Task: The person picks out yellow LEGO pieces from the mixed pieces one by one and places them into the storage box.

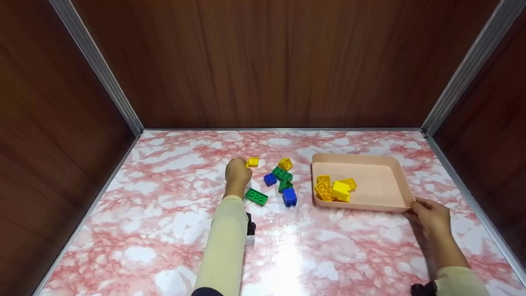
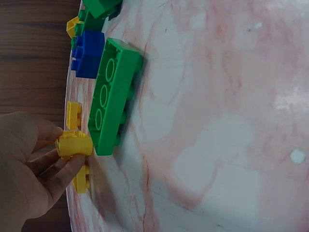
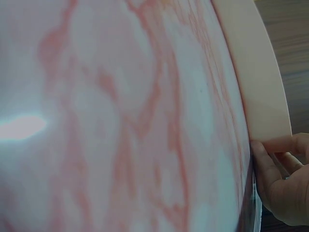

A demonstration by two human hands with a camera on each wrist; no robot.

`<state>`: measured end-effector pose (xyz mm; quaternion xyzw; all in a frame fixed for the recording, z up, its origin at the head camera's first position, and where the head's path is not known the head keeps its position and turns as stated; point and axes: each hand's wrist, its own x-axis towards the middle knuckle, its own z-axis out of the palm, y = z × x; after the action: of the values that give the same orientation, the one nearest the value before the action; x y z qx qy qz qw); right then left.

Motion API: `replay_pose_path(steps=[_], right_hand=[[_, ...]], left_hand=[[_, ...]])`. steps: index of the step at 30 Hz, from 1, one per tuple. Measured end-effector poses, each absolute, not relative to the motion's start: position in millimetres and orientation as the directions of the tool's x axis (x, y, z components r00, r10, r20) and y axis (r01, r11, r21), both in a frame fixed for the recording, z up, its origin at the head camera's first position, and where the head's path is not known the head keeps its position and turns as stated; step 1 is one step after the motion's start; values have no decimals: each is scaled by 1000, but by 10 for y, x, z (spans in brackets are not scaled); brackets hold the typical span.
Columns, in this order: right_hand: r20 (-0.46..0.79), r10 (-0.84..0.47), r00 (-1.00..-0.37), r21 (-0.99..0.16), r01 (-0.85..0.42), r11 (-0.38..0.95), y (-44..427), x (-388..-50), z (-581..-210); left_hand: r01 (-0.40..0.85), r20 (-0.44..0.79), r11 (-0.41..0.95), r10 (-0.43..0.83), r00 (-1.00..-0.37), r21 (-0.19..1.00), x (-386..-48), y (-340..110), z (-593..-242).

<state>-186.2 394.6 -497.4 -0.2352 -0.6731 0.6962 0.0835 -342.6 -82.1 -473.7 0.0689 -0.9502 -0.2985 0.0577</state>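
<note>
My left hand pinches a small yellow toy brick between thumb and fingers, just above the table. Two more yellow bricks lie close by in the left wrist view, one on either side of the held one; the head view shows one yellow brick beside the fingers. A long green brick lies on its side near that hand. At the right, my right hand grips the near right corner of a peach tray. Several yellow bricks are heaped in the tray's left end.
Between left hand and tray lie a blue brick, a smaller blue brick, a green eight-stud brick, a green sloped piece and a yellow brick. Brown wood-look panels enclose the marbled table.
</note>
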Motion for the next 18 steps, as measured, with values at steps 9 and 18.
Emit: replay_pose_path(steps=[9, 18], right_hand=[[-220, 426, -878, -975, 205, -82, 3943, -1860, -4967], [-208, 405, -890, -978, 196, -71, 3944, -1841, -4952]], left_hand=[[-87, 95, 811, -172, -981, 578, -3435, -859, -4770], [-27, 141, 789, -144, -980, 614, -3397, -920, -4800]])
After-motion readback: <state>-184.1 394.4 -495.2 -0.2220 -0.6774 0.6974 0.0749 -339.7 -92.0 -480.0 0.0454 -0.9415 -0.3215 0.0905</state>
